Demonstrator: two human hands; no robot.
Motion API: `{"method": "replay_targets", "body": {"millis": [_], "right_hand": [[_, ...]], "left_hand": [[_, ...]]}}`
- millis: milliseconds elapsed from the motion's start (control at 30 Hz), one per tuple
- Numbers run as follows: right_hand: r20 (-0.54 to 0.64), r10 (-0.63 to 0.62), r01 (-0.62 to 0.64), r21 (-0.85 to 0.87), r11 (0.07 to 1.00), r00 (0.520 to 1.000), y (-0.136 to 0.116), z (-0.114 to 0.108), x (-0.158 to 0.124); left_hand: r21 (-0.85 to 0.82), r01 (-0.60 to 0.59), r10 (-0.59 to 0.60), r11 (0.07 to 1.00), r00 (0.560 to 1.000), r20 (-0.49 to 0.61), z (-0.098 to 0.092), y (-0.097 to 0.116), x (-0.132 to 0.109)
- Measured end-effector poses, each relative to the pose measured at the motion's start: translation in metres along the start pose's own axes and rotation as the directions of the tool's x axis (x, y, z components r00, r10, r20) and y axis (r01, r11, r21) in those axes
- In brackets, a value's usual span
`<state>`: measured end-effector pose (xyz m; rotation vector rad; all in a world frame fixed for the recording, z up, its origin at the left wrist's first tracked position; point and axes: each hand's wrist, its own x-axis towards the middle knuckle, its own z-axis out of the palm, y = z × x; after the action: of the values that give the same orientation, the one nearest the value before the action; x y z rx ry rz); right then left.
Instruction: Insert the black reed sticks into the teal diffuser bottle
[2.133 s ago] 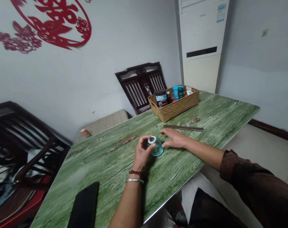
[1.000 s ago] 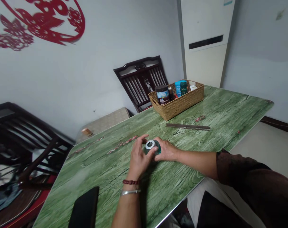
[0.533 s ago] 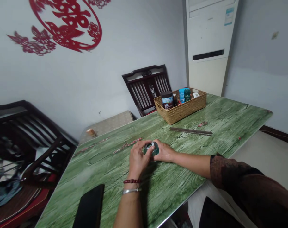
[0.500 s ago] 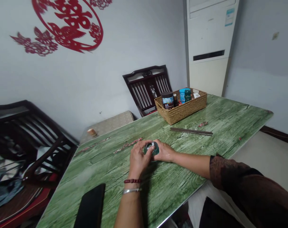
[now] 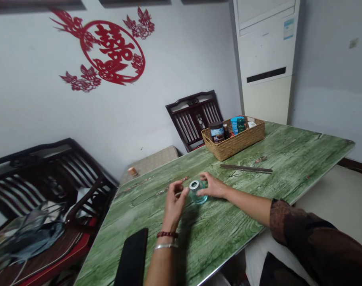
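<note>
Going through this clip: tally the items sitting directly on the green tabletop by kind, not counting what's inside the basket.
Glass jar: 1
Wicker basket: 1
Pair of chopsticks: 1
Black phone: 1
Total: 4

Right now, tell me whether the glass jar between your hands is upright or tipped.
Upright, as far as this view shows: the glass jar rests on the green table, its silver ring facing up.
</note>
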<state>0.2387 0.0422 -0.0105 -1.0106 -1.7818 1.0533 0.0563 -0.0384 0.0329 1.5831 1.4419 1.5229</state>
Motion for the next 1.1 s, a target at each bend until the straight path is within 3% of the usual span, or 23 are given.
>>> {"method": "replay_targets", "body": {"millis": [33,133,233,300,400,533,867,967,1100], "right_hand": [[-0.052,-0.004,0.006,0.038,0.999,0.999,-0.004,-0.008,-0.001],[-0.115,-0.027,0.048,0.191,0.98,0.993,-0.012,-0.03,-0.008],[-0.083,0.017,0.017,0.398,0.917,0.996,-0.013,-0.041,-0.022],[-0.055,0.064,-0.029,0.483,0.875,0.996,-0.007,-0.04,-0.034],[-0.001,0.146,-0.126,0.499,0.857,0.989,0.009,-0.03,-0.046],[0.029,0.207,-0.201,0.4,0.894,0.978,0.029,-0.018,-0.049],[-0.019,0.108,-0.101,0.214,0.972,0.994,0.034,-0.015,-0.047],[-0.054,0.106,-0.098,0.142,0.985,0.993,0.025,-0.016,-0.048],[-0.067,0.088,-0.087,0.01,0.996,0.994,0.005,-0.02,-0.039]], "left_hand": [[-0.134,0.086,-0.092,0.987,0.995,-0.036,-0.004,-0.001,-0.007],[-0.473,0.365,-0.377,0.802,0.923,0.073,-0.012,-0.007,-0.028],[-0.617,0.484,-0.492,0.621,0.853,0.173,-0.013,-0.014,-0.042],[-0.617,0.53,-0.512,0.581,0.828,0.229,-0.01,-0.018,-0.046],[-0.516,0.574,-0.52,0.636,0.813,0.263,-0.003,-0.022,-0.047],[-0.375,0.579,-0.538,0.724,0.814,0.219,0.003,-0.026,-0.046],[-0.358,0.575,-0.545,0.735,0.816,0.191,0.004,-0.027,-0.046],[-0.383,0.515,-0.505,0.767,0.853,0.136,-0.002,-0.024,-0.037],[-0.374,0.271,-0.323,0.887,0.943,-0.083,-0.01,-0.016,-0.011]]}}
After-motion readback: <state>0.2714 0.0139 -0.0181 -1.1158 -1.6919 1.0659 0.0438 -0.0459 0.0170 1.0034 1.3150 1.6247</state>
